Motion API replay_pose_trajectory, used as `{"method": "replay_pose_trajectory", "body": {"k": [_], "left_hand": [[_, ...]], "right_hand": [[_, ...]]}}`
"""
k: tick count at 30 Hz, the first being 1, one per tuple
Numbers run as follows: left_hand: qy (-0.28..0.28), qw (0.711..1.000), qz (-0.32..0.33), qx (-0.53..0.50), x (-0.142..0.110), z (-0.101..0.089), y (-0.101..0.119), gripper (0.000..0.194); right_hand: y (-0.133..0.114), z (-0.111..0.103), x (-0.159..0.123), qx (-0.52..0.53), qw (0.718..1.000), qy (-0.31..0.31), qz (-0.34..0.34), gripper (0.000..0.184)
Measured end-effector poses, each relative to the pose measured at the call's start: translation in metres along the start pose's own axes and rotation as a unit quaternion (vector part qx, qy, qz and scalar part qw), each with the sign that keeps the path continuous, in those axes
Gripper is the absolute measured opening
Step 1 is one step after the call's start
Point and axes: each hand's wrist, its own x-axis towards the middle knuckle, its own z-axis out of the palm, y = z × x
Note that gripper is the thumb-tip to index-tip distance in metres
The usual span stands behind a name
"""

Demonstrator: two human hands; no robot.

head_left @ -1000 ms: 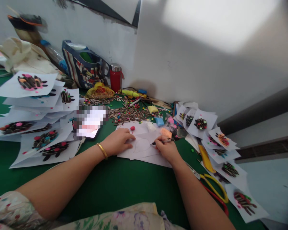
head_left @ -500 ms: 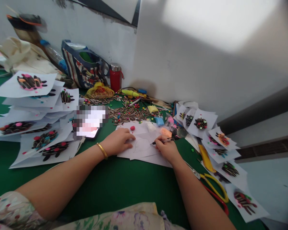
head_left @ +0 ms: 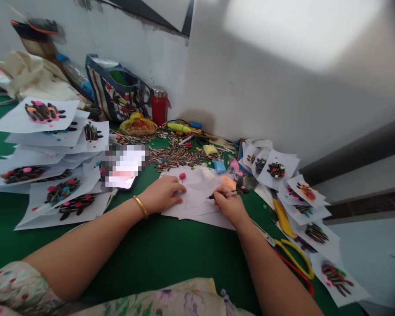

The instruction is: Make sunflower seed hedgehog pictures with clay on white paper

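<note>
Pen (head_left: 238,192) slightly shifted, pinched in your right hand (head_left: 229,206); your left hand (head_left: 162,194), fingers slightly parted, rests on paper (head_left: 195,210); seeds (head_left: 179,157) lie toward the surface's (head_left: 171,254) far edge.

Phone screen (head_left: 125,169): blurred into blocks; we read no words or numbers.
Drawing sheet (head_left: 194,201): we see a faint curved line, with no letter or figure we can make out.
Red bottle (head_left: 159,112): we find no legible brand.
Patterned bag (head_left: 113,94): we discern printed shapes, but no readable lettering.
Wall (head_left: 246,94): we note small faint marks, too indistinct to read.
</note>
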Motion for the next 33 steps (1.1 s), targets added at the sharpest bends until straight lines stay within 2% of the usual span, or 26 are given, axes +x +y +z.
{"method": "replay_pose_trajectory", "body": {"k": [8, 13, 33], "left_hand": [[0.004, 1.000, 0.000, 0.002, 0.000, 0.002, -0.001, 0.030], [0.005, 1.000, -0.002, 0.003, 0.000, 0.001, 0.000, 0.030], [0.002, 1.000, -0.005, 0.005, 0.000, -0.001, 0.002, 0.030]], "right_hand": [[-0.012, 0.022, -0.020, 0.030, 0.994, -0.077, -0.068, 0.013], [-0.013, 0.030, -0.022, 0.004, 0.994, -0.070, -0.085, 0.013], [-0.015, 0.030, -0.019, -0.015, 0.994, -0.073, -0.082, 0.012]]}}
